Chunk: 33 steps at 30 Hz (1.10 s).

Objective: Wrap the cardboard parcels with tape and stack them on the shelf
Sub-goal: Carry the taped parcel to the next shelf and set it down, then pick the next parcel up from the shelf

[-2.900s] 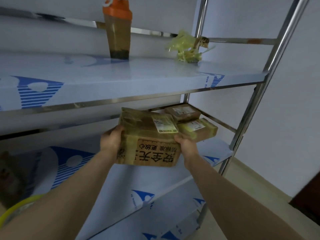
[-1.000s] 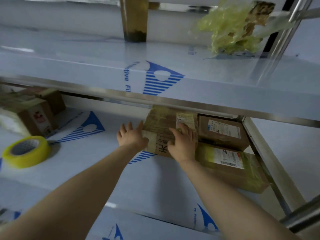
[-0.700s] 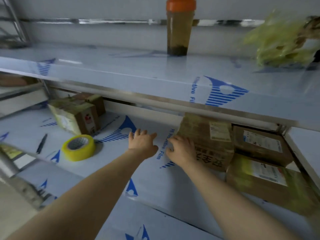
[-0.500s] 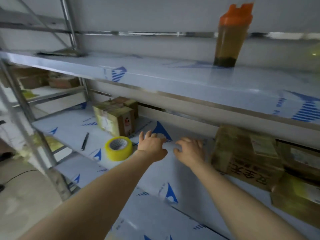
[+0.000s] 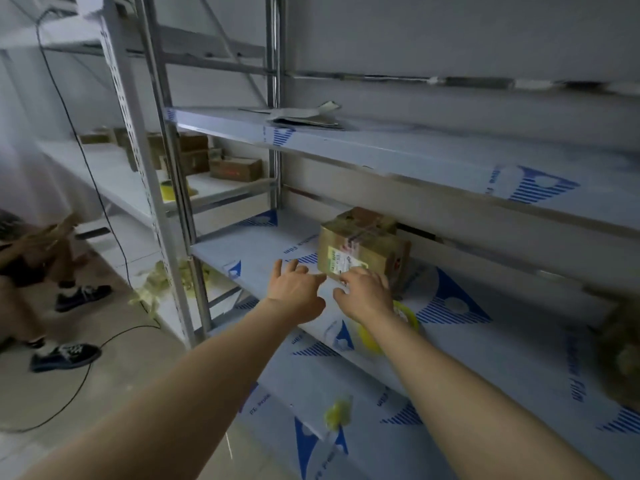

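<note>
A cardboard parcel (image 5: 360, 247) with a label and tape stands on the middle shelf (image 5: 263, 251), with a second parcel right behind it. My right hand (image 5: 365, 294) reaches to its lower front face, fingertips at the label, fingers spread. My left hand (image 5: 294, 291) hovers open just left of the parcel, holding nothing. A yellow tape roll (image 5: 398, 327) lies on the shelf, mostly hidden under my right wrist. A taped parcel (image 5: 621, 348) shows blurred at the far right edge.
The upper shelf (image 5: 415, 150) overhangs the parcels, with flat papers (image 5: 304, 116) on it. Steel uprights (image 5: 166, 168) stand at left. A further rack holds more boxes (image 5: 235, 168). A person's legs and black shoes (image 5: 65, 355) and a cable are on the floor at left.
The view has swung left along the shelf. Both hands left the stacked parcel at the right and moved left to the parcel near the tape roll; the right hand now covers the roll.
</note>
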Motion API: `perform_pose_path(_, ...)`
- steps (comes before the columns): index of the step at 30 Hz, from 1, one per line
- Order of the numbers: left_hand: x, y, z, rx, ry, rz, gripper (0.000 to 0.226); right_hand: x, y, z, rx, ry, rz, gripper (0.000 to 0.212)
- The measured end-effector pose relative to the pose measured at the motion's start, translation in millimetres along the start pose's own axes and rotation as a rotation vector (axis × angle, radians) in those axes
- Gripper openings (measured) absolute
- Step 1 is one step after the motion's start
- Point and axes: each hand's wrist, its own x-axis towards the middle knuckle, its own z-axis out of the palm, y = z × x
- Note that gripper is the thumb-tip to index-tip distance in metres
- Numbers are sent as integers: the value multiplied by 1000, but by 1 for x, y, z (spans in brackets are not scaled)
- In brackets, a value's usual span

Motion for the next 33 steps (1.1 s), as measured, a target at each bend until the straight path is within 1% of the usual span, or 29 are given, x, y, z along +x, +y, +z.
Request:
perform_pose_path(4,23,-48,4,-58,14,-19,55,39,-31,16,-16,-20,-4,40)
perform_pose_path(7,47,-77,11,-63,-2,3,55,72,-46,29,-31,-21,6,39)
perform_pose_path(10,81,-104,12,-54,-2,40,56,112,-57,37,-21,16,33,37)
perform_pose_path(13,124,-128,7,-54,-6,76,56,152,-62,40,4,64,89,41)
perform_pose_path(16,163,-142,3,-55,-37,143,56,187,-61,39,38,96,175,44)
perform_pose_path(19,195,-150,5,-78,-54,197,57,209,-58,41,42,124,234,42)
perform_pose_path(23,224,-153,9,-101,-99,268,57,217,-52,47,-25,151,289,44)
perform_pose_path(26,245,-154,11,-150,-107,335,57,218,-43,45,-140,192,338,47)
perform_pose_path(30,272,-161,18,-174,-159,448,56,221,-36,49,-322,97,496,70)
perform_pose_path(32,286,-170,22,-182,-187,511,55,227,-38,57,-338,50,578,70)
perform_pose_path(33,296,-178,24,-200,-208,542,56,232,-42,62,-314,40,625,64)
